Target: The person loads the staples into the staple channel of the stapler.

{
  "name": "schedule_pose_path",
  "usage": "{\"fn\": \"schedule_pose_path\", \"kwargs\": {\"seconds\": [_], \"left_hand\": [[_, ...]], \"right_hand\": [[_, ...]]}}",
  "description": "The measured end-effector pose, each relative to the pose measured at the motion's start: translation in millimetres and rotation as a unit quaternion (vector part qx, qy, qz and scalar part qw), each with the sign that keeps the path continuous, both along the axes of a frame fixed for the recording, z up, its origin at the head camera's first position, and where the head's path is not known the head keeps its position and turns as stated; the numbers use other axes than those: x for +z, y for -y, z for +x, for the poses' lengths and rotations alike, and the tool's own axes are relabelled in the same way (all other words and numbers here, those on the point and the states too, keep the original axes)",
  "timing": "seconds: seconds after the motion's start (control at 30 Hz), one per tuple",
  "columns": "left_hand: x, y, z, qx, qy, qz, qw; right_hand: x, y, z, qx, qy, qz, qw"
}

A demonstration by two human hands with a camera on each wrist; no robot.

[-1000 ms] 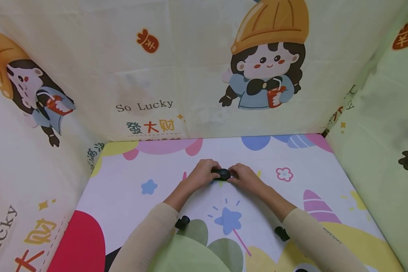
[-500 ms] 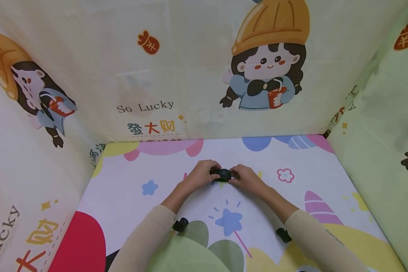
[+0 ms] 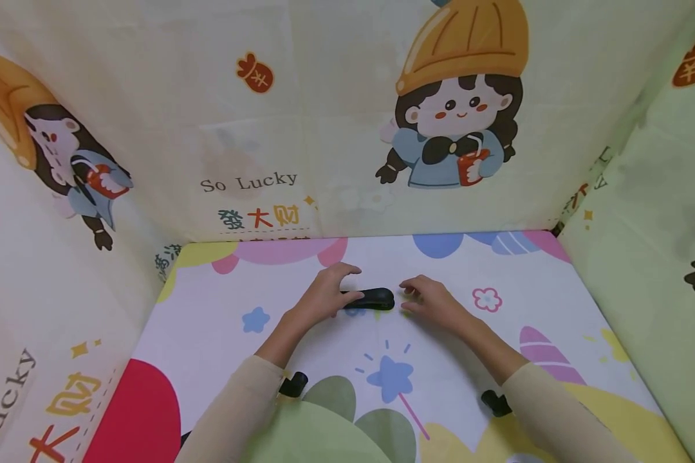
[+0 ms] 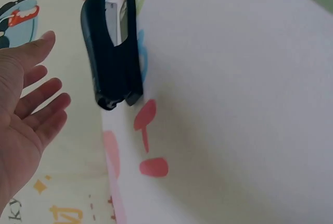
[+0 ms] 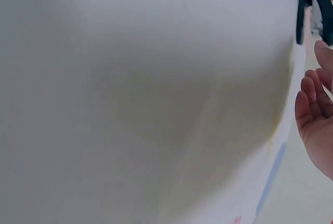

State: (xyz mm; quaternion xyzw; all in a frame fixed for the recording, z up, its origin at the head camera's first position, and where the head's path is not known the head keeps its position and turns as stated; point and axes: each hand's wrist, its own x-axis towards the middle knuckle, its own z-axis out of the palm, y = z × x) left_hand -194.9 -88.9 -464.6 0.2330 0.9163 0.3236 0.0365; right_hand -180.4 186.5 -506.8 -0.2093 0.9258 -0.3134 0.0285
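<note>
A black stapler (image 3: 378, 298) lies on the printed table mat between my two hands, its long side running left to right in the head view. The left wrist view shows the stapler (image 4: 103, 60) with a gap between its upper arm and base. My left hand (image 3: 324, 293) is spread at its left end, thumb overlapping it in the head view; in the left wrist view the left hand (image 4: 28, 112) is apart from it, fingers loose. Just off the other end, my right hand (image 3: 434, 302) has loosely bent fingers with nothing in them. Part of the stapler (image 5: 301, 13) shows beside the right hand (image 5: 318, 117).
A white mat (image 3: 301, 283) with colourful cartoon prints covers the table. Cloth with printed figures hangs as a back wall (image 3: 336, 128) and along both sides. Black wrist devices are on the left sleeve (image 3: 237, 405) and right sleeve (image 3: 562, 411).
Both hands have let go of the stapler and drawn apart, the left to the left and the right to the right. More of the stapler now shows, in about the same place.
</note>
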Motion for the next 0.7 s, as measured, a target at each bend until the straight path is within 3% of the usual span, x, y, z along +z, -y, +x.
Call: {"fn": "schedule_pose_path", "kwargs": {"seconds": [0.23, 0.4, 0.7], "left_hand": [[17.9, 20.6, 5.2, 0.038, -0.034, -0.007, 0.9987], [26.8, 39.5, 9.0, 0.046, -0.069, -0.053, 0.9951], [32.3, 70.6, 13.5, 0.076, -0.126, -0.174, 0.9738]], "right_hand": [[21.7, -19.1, 0.4, -0.002, -0.051, -0.010, 0.999], [37.4, -33.3, 3.4, -0.012, -0.100, 0.008, 0.995], [59.3, -62.7, 12.5, -0.043, -0.178, 0.072, 0.980]]}}
